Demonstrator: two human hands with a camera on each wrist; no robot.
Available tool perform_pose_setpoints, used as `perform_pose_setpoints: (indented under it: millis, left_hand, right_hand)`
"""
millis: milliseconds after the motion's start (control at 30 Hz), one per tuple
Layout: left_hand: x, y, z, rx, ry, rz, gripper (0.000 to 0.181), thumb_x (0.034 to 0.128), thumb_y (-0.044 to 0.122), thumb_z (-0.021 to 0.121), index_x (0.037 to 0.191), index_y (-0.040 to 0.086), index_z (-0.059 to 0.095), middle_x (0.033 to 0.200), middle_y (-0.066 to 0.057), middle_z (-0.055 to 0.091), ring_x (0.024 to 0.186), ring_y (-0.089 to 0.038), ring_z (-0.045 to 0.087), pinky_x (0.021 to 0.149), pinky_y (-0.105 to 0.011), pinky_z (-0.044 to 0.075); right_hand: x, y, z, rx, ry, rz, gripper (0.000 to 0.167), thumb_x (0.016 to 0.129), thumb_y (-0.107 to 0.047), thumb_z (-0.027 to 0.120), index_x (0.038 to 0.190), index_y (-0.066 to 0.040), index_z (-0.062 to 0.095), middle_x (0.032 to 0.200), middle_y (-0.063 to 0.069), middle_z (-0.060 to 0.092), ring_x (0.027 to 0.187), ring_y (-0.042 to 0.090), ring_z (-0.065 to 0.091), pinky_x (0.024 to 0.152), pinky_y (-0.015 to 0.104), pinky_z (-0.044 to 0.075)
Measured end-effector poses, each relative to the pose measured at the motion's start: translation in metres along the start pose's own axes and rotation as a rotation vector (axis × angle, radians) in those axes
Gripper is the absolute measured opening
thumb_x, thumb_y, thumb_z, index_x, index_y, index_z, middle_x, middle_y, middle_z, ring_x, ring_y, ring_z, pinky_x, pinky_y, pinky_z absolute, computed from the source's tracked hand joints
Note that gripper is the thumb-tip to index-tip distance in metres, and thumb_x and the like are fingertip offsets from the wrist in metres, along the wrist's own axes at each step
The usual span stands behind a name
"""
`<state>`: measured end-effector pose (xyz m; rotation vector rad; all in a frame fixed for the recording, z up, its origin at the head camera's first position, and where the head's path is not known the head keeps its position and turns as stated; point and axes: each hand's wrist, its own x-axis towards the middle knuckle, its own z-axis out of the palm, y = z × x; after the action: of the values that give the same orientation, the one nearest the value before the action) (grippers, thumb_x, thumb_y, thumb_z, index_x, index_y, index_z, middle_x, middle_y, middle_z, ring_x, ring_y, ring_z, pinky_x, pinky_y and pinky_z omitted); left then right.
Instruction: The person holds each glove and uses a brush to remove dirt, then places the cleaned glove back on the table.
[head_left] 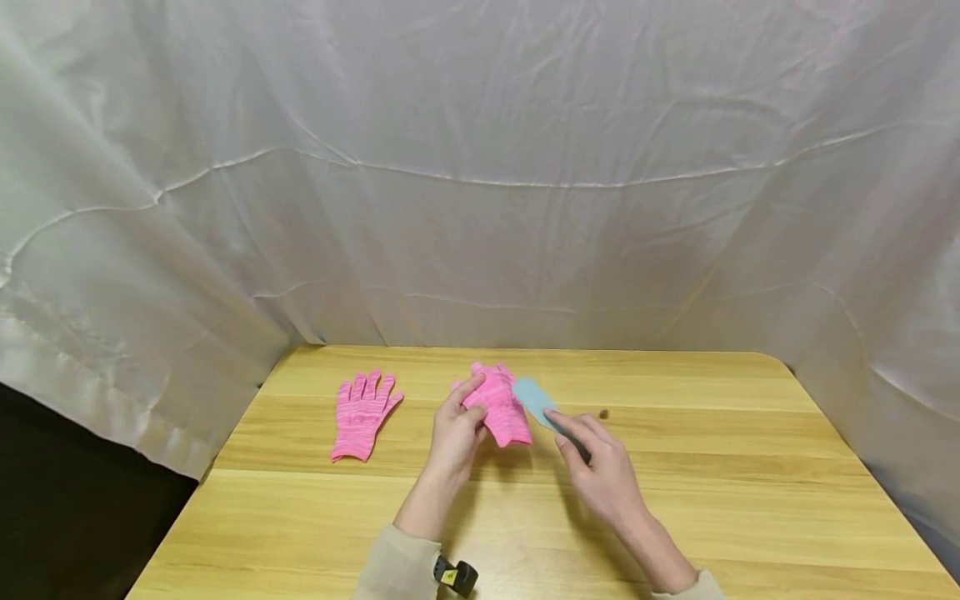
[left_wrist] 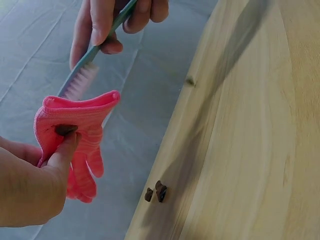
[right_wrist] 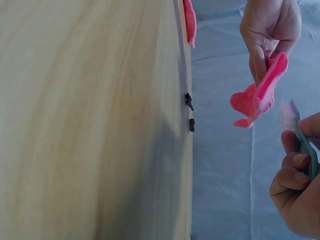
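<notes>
A pale, silvery curtain (head_left: 480, 242) hangs in folds behind a wood-grain desk (head_left: 750, 508), where a person's two bare hands meet just above the surface. The left hand (head_left: 455, 437), its forearm slanting up from the near side in a beige sleeve (head_left: 397, 567), pinches a pink knit glove (head_left: 501, 404) between thumb and fingers, cuff toward the person; a dark patch (left_wrist: 64, 129) shows beside the thumb in the left wrist view. The right hand (head_left: 603, 475), reaching in from the lower right, grips a blue-green brush (head_left: 534, 400) with the index finger laid along its back, the pale bristles (left_wrist: 81, 82) just beside the glove. A second pink glove (head_left: 360, 417) lies flat near the desk's left edge, fingers toward the far edge. To the right of the hands, a broad stretch of wood runs out to the desk's slanting right edge.
</notes>
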<state>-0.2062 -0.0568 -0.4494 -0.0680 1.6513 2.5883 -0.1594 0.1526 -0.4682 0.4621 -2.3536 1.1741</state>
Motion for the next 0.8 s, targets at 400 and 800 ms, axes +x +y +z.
perform_pose_setpoints:
  millis: [400, 800]
  left_hand:
    - [-0.0025, -0.0004, 0.0039, -0.005, -0.009, -0.011, 0.059, 0.0980, -0.013, 0.039, 0.156, 0.000, 0.041, 0.154, -0.029, 0.045, 0.122, -0.026, 0.062, 0.102, -0.034, 0.057]
    - [-0.0009, -0.0003, 0.0027, 0.002, -0.005, -0.005, 0.058, 0.1002, -0.011, 0.039, 0.156, 0.003, 0.042, 0.154, -0.027, 0.046, 0.121, -0.025, 0.062, 0.101, -0.033, 0.058]
  right_hand:
    - [-0.0033, -0.0045, 0.0034, 0.011, -0.089, 0.048, 0.043, 0.095, -0.001, 0.071, 0.133, -0.023, 0.072, 0.107, -0.003, 0.071, 0.074, 0.005, 0.052, 0.059, 0.021, 0.048]
    - [-0.0009, -0.0043, 0.0013, -0.035, -0.085, 0.068, 0.043, 0.095, -0.002, 0.072, 0.133, -0.024, 0.072, 0.107, -0.001, 0.071, 0.070, 0.005, 0.049, 0.058, 0.022, 0.047]
